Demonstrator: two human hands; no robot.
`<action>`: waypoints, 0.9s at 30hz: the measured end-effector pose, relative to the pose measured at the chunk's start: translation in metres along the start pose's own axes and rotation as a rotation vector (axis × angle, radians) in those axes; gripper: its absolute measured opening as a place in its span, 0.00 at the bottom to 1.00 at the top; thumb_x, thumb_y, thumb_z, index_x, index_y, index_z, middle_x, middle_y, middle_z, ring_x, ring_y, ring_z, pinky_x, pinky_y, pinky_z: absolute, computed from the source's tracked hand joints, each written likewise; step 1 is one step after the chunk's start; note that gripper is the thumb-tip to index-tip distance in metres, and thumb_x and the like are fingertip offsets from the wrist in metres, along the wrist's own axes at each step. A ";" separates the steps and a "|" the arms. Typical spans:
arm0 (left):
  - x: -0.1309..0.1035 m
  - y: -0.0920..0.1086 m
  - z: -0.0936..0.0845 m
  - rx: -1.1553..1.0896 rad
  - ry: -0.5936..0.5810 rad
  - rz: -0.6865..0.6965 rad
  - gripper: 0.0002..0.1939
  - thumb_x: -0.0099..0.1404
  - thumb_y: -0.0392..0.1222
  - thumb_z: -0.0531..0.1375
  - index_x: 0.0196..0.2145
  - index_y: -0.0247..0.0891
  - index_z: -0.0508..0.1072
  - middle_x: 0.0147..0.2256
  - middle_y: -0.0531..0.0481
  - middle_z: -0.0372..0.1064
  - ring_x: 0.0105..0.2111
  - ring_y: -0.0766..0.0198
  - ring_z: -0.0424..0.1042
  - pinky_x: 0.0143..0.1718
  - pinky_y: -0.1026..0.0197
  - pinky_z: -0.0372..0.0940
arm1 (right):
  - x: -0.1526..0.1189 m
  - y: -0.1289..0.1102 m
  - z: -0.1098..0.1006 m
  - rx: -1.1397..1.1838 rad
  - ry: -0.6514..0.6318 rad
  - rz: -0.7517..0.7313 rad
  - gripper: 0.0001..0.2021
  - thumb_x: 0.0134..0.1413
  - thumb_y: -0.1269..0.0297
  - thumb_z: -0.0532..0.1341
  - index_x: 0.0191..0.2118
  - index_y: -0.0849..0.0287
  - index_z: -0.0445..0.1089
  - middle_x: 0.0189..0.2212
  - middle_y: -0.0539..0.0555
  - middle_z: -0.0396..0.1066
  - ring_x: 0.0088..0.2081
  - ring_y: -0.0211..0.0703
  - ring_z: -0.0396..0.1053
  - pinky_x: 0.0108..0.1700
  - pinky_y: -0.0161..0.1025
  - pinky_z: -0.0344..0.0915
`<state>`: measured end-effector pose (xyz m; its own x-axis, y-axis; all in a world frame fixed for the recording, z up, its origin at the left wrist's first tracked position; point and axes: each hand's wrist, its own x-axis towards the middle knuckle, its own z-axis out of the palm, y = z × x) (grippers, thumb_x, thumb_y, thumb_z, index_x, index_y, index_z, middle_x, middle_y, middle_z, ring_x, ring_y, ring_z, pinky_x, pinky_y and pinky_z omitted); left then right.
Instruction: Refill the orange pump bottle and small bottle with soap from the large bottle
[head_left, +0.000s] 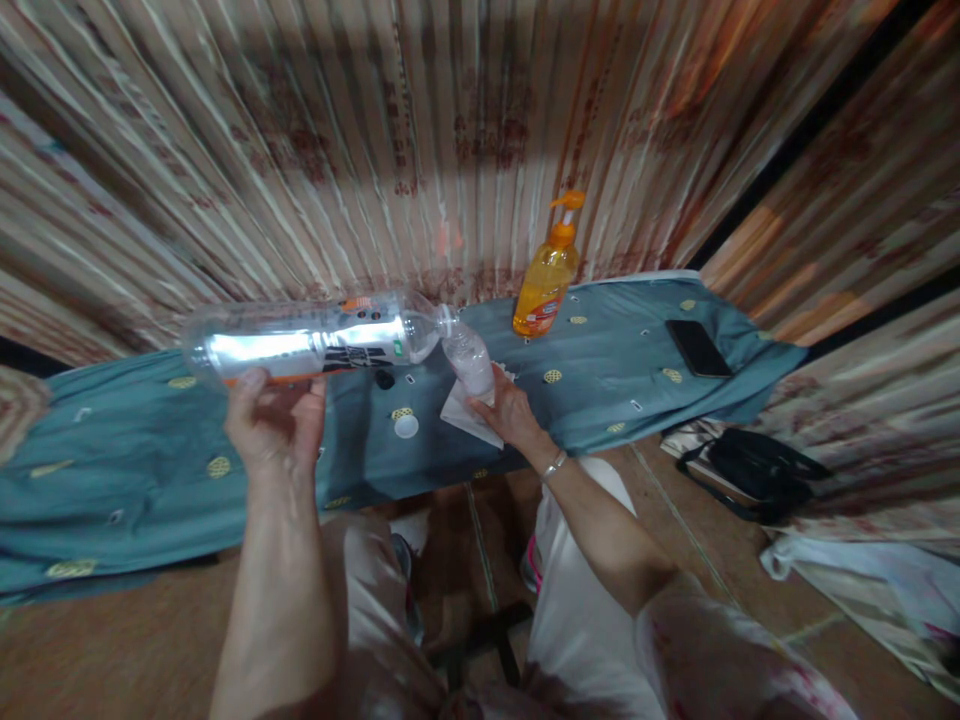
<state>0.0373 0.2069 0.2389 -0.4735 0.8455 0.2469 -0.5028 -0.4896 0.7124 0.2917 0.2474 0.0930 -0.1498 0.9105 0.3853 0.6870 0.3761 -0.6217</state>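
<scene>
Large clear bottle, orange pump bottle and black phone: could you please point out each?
Large clear bottle [300,345], head view, middle of its body.
Orange pump bottle [545,290], head view, middle of its body.
Black phone [698,348], head view, middle of its upper face.

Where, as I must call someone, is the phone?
In the head view, the phone lies toward the right end of the green cloth, right of the orange pump bottle.
</scene>
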 end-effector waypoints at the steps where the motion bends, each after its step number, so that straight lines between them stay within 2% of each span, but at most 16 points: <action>1: 0.000 0.000 0.000 -0.002 0.004 0.001 0.21 0.42 0.39 0.68 0.37 0.46 0.72 0.33 0.56 0.75 0.45 0.58 0.74 0.46 0.58 0.69 | 0.000 0.001 0.001 -0.002 0.002 -0.004 0.35 0.57 0.55 0.64 0.65 0.66 0.55 0.54 0.73 0.71 0.54 0.62 0.71 0.54 0.59 0.69; 12: 0.000 0.001 0.000 -0.013 0.007 -0.005 0.21 0.42 0.39 0.68 0.38 0.47 0.73 0.34 0.56 0.75 0.46 0.58 0.74 0.48 0.57 0.69 | 0.000 -0.001 -0.002 0.011 -0.023 0.016 0.35 0.57 0.54 0.64 0.64 0.68 0.56 0.53 0.72 0.71 0.53 0.61 0.72 0.54 0.56 0.69; 16: -0.001 0.001 0.000 -0.013 -0.016 0.004 0.19 0.45 0.39 0.67 0.38 0.47 0.73 0.34 0.56 0.76 0.47 0.58 0.74 0.50 0.55 0.69 | 0.000 -0.001 -0.001 0.020 -0.011 0.011 0.35 0.57 0.53 0.64 0.65 0.64 0.57 0.53 0.70 0.71 0.54 0.60 0.72 0.53 0.56 0.70; 27: 0.000 0.001 0.001 -0.020 0.007 -0.001 0.21 0.43 0.38 0.68 0.38 0.47 0.73 0.34 0.57 0.76 0.46 0.58 0.74 0.50 0.56 0.69 | 0.000 -0.001 -0.001 0.000 -0.013 0.007 0.34 0.58 0.53 0.63 0.64 0.68 0.57 0.54 0.72 0.71 0.54 0.58 0.72 0.54 0.54 0.69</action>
<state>0.0370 0.2065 0.2405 -0.4783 0.8445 0.2411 -0.5177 -0.4929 0.6993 0.2912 0.2465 0.0942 -0.1546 0.9153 0.3720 0.6884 0.3698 -0.6240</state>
